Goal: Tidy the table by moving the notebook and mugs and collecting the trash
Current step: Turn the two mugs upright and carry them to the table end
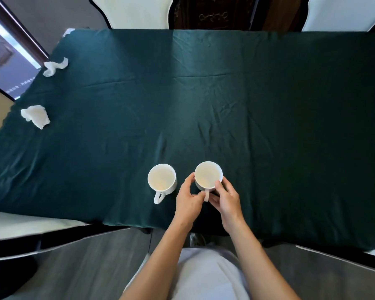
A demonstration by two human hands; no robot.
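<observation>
Mugs, two, white, both upright and open-mouthed, near the front edge of the worktop (268,105), which is covered in a dark green cloth with creases.

Item 1: right mug (208,175). Stands between the two hands, its handle pointing toward the person. Left hand (188,202) wraps the mug's left wall, thumb up near the rim, fingertips meeting the handle from the left. Right hand (226,200) cups the right wall, index finger up at the rim, other fingers curled under beside the handle. Grip: both hands pressed in on this mug from opposite sides, the mug lying at the fingertips rather than deep in the palms. Whether its base touches the cloth cannot be told; the hands hide it.

Item 2: left mug (162,178). Stands on the cloth just beside the left hand, apart from it and from the right mug. Handle points toward the person, slightly leftward. Untouched.

Item 3: far tissue wad (55,67), white, crumpled, at the worktop's left edge toward the far corner. Well apart from both hands.

Item 4: near tissue wad (35,116), white, crumpled, at the left edge, closer to the person than item 3. Well apart from the mugs.

Surroundings: white-backed chairs (132,11) at the far side; a further chair seat at the near left. Grey floor below the front edge.
</observation>
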